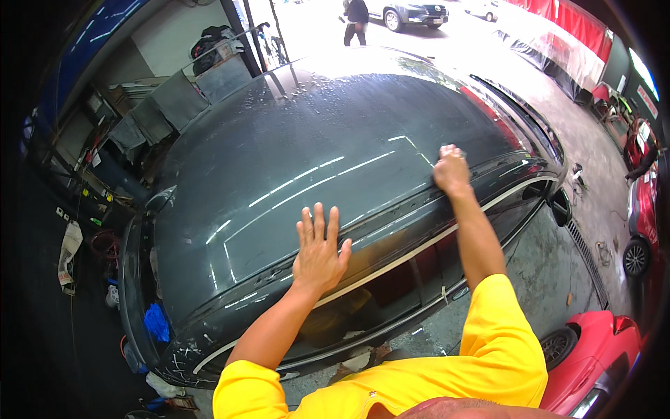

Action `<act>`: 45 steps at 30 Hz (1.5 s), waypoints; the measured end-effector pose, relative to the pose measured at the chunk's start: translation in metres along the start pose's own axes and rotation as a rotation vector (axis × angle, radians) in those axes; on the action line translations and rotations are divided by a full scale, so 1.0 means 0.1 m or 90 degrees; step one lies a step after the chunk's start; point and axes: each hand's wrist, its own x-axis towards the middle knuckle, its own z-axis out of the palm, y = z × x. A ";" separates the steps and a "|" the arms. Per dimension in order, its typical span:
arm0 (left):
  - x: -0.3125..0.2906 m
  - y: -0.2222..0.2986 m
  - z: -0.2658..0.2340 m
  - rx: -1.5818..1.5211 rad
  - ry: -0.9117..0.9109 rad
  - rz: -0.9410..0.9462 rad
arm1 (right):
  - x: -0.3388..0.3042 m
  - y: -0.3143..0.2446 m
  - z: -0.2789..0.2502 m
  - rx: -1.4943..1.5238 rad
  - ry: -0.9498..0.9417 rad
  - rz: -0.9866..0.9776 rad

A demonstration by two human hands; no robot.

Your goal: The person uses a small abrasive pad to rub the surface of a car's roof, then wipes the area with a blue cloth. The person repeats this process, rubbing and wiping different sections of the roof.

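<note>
hands rest on the wet dark roof [293, 160] of a car. left hand [319, 249] lies flat near the roof's side edge, fingers spread, gripping nothing. right hand [451, 171] sits farther along the same edge, toward the roof's right corner, curled over a small pale cloth [447, 149] pressed to the paint; how tight the grip is, cannot tell. side windows [391, 286] run below the edge. a red car [593, 356] stands beside.
</note>
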 end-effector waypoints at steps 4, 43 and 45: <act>-0.05 -0.08 0.02 -0.023 0.042 0.008 | -0.55 -1.14 -0.31 0.082 -0.138 -0.044; -8.12 0.13 2.15 -0.429 0.135 -1.416 | -2.82 -5.30 -0.71 0.230 -0.226 -0.786; -8.17 0.05 2.06 -0.442 0.214 -1.306 | -2.65 -4.76 -0.85 0.224 -0.245 -0.723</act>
